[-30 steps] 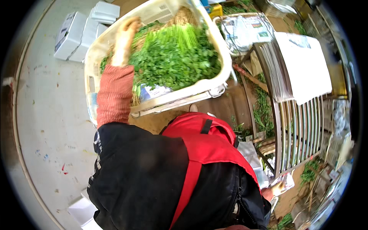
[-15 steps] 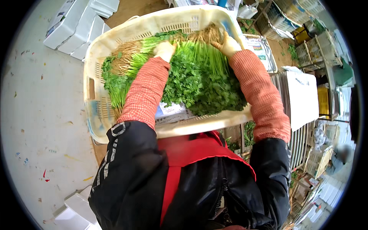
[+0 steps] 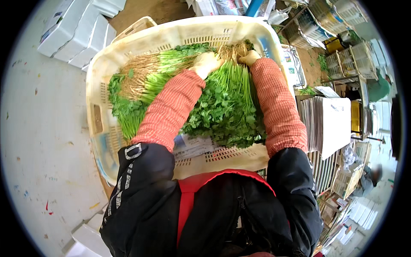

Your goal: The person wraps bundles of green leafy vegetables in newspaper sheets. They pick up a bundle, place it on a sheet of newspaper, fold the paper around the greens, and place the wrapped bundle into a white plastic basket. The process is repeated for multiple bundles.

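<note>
Between left hand (image 3: 206, 64) and right hand (image 3: 250, 58), grasped by both: herb bundle (image 3: 231, 92) (tan roots (image 3: 231, 52), bright-green stalks (image 3: 234, 76), dark leaves (image 3: 227, 120)).

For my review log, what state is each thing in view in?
Left hand: against the left side of the gathered greens' root end.
Right hand: at that root end's right side, fingers bent.
Gathered greens: lying, leaves toward the person.
Other greens: lying, to the left.
Crate: open-topped, partly filled.
Printed sheet: partly covered by leaves.
Paper stack: piled up.
White boxes: side by side.
</note>
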Action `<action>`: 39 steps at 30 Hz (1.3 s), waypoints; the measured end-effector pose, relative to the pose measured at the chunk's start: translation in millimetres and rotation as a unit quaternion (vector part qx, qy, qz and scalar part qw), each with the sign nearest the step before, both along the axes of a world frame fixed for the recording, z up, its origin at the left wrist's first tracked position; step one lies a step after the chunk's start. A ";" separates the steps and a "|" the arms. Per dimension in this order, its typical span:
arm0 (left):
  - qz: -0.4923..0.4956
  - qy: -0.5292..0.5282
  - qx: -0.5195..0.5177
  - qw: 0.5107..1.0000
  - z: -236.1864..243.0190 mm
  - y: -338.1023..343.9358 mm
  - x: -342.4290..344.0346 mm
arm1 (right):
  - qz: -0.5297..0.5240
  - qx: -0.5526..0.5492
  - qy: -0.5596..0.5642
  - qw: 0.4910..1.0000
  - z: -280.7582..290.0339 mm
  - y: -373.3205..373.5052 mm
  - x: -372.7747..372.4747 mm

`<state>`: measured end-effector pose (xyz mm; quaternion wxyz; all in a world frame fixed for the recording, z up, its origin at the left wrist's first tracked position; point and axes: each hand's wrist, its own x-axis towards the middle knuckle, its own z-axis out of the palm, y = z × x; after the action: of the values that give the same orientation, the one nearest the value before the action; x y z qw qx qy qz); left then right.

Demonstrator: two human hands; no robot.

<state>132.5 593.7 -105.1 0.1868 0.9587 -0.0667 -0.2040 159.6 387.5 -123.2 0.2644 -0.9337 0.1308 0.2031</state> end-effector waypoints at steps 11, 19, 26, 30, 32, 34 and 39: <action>0.081 0.105 -0.392 0.910 15.3 -7.4 -39.0 | -0.009 0.165 -0.045 0.985 47.0 -6.3 -43.1; 0.089 0.061 -0.429 0.897 22.5 -33.4 -55.8 | 0.123 0.352 -0.084 0.924 34.5 -23.1 -35.2; 0.008 -0.042 -0.279 0.959 30.6 -51.9 -72.4 | 0.095 0.265 -0.017 0.959 43.1 -12.7 -24.0; -0.012 0.062 -0.576 0.815 22.0 5.9 -53.4 | -0.007 0.374 -0.042 0.926 88.6 -8.8 -64.8; 0.174 0.073 -0.576 0.796 39.6 26.0 -38.5 | -0.018 0.381 -0.079 0.921 99.1 -29.2 -86.3; 0.156 0.134 -0.569 0.796 42.2 25.6 -17.6 | 0.040 0.434 -0.157 0.886 101.4 -34.0 -94.4; 0.139 0.230 -0.510 0.817 16.4 -38.5 -3.3 | 0.026 0.440 -0.197 0.876 101.4 -24.8 -97.8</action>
<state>129.2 555.1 -88.7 0.6855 0.6502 0.0177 -0.3271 61.9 362.7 -21.8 0.6626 -0.7449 -0.0514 0.0584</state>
